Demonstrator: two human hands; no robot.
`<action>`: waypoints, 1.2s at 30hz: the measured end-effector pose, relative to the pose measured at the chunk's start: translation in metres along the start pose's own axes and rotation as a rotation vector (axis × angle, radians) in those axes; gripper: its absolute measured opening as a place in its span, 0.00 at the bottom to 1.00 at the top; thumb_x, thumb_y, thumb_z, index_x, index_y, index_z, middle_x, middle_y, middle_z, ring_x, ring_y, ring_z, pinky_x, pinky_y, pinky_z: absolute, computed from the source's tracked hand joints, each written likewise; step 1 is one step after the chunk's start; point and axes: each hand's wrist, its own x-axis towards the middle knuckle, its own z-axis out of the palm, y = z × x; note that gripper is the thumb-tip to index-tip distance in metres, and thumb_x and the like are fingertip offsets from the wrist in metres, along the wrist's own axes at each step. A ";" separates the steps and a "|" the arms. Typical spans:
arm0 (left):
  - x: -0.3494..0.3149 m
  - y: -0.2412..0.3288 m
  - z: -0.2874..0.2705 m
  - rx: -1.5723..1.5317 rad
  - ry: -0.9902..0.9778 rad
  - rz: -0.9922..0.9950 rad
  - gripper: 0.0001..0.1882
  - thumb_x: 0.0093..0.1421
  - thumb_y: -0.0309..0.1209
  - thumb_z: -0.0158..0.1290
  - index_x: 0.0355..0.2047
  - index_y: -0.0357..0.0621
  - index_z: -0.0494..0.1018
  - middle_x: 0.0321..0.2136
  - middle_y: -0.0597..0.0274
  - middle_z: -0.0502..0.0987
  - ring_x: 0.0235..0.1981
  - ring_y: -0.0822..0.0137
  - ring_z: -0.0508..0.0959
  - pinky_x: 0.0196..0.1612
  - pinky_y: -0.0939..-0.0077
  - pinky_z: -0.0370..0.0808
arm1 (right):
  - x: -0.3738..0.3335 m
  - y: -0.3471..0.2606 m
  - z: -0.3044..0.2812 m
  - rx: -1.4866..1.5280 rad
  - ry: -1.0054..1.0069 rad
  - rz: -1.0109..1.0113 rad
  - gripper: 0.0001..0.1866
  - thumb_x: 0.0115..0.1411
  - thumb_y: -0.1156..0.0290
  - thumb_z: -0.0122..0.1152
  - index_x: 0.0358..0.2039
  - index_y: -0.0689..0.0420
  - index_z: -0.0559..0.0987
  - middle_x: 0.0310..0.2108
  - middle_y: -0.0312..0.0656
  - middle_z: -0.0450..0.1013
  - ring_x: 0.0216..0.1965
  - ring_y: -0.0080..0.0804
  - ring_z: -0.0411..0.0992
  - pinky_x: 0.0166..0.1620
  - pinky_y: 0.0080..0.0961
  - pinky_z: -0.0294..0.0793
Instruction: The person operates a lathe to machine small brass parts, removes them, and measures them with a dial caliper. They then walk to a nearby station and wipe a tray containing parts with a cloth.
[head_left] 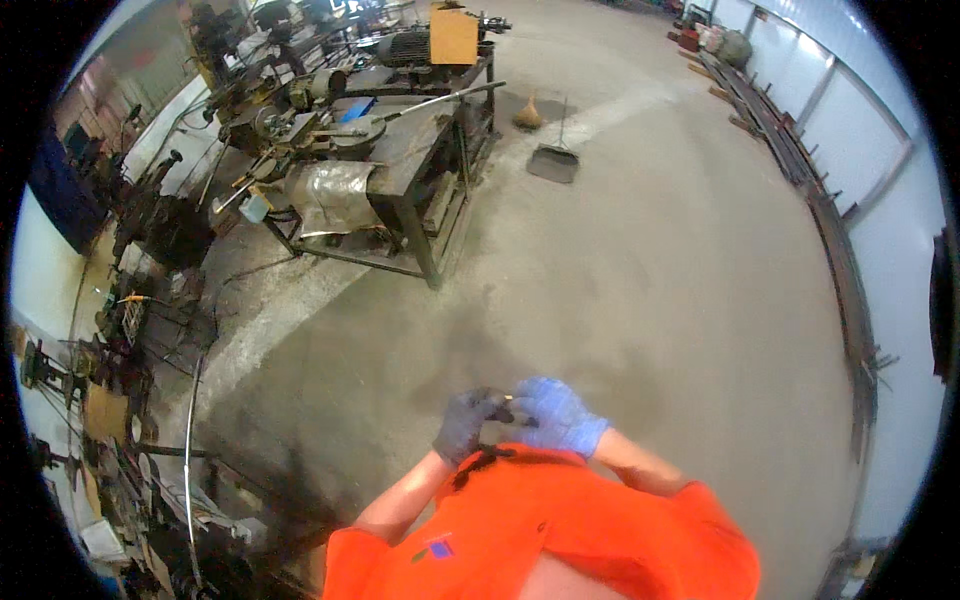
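Observation:
My left hand [466,424], in a dark grey glove, and my right hand [556,416], in a blue glove, meet in front of my orange top [560,500]. The fingers of both are curled inward around a small dark thing [508,408] with a yellowish spot. Its kind is too small and blurred to tell. A black cord or strap [484,458] lies on the top just below the left hand.
A metal workbench [415,175] with motors and a long bar stands ahead on the left. Beyond it are a dustpan [553,163] and a broom [527,115] on the concrete floor [640,260]. Long metal stock [825,225] lines the right wall; tools and scrap crowd the left.

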 end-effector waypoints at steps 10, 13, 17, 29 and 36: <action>0.239 0.073 -0.071 -0.127 0.144 0.025 0.16 0.60 0.39 0.47 0.35 0.36 0.72 0.29 0.61 0.76 0.31 0.71 0.74 0.34 0.75 0.73 | 0.236 0.181 -0.061 -0.044 -0.175 -0.299 0.14 0.49 0.54 0.58 0.24 0.51 0.76 0.24 0.44 0.69 0.29 0.45 0.69 0.31 0.38 0.67; 0.326 0.086 -0.114 -0.253 0.161 -0.092 0.17 0.61 0.41 0.47 0.34 0.37 0.72 0.29 0.61 0.75 0.30 0.70 0.75 0.33 0.75 0.73 | 0.320 0.228 -0.072 -0.145 -0.290 -0.243 0.15 0.50 0.53 0.57 0.23 0.52 0.76 0.26 0.44 0.71 0.31 0.45 0.69 0.32 0.38 0.67; 0.413 0.127 -0.174 -0.386 0.135 -0.004 0.18 0.59 0.42 0.50 0.37 0.37 0.71 0.30 0.59 0.76 0.31 0.68 0.76 0.35 0.72 0.74 | 0.429 0.280 -0.108 0.025 -0.321 -0.237 0.16 0.47 0.55 0.61 0.26 0.55 0.79 0.27 0.45 0.72 0.28 0.44 0.70 0.32 0.36 0.69; 0.579 0.191 -0.323 -0.734 0.718 0.315 0.16 0.59 0.30 0.46 0.43 0.30 0.69 0.33 0.56 0.75 0.36 0.63 0.76 0.46 0.62 0.73 | 0.985 0.543 -0.097 -0.347 -0.295 -0.326 0.19 0.43 0.54 0.62 0.29 0.57 0.79 0.29 0.51 0.74 0.34 0.45 0.73 0.36 0.35 0.73; 0.668 0.229 -0.316 -0.880 1.170 0.237 0.19 0.55 0.32 0.51 0.43 0.32 0.69 0.29 0.59 0.74 0.30 0.65 0.74 0.36 0.72 0.71 | 1.256 0.628 0.061 -0.658 -0.633 -0.454 0.46 0.36 0.43 0.61 0.53 0.61 0.69 0.61 0.50 0.52 0.61 0.40 0.55 0.60 0.30 0.57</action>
